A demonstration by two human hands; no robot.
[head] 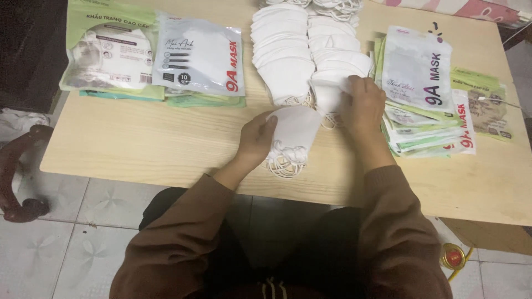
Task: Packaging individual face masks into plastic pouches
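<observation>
Holding a small stack of white masks [293, 135] near the table's [138, 144] 6 o'clock edge, the left hand [256, 138] grasped it while the right hand [363, 102] pinched one mask from the rows [307, 50] at 12 o'clock. Loose ear loops could probably snag, dragging neighbours askew.

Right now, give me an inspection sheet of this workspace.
Surface: light wooden table, bare along the front left.
Job's things: small stack of white masks with ear loops; two fanned rows of white masks behind it.
Clutter: filled pouches at back left; empty flat pouches piled at right.
Grippers: left hand holds the small stack; right hand has its fingers on the right row's nearest mask.
Cables: yellow cord on the floor, right.
Surroundings: tiled floor; dark curved wooden furniture part at left.
</observation>
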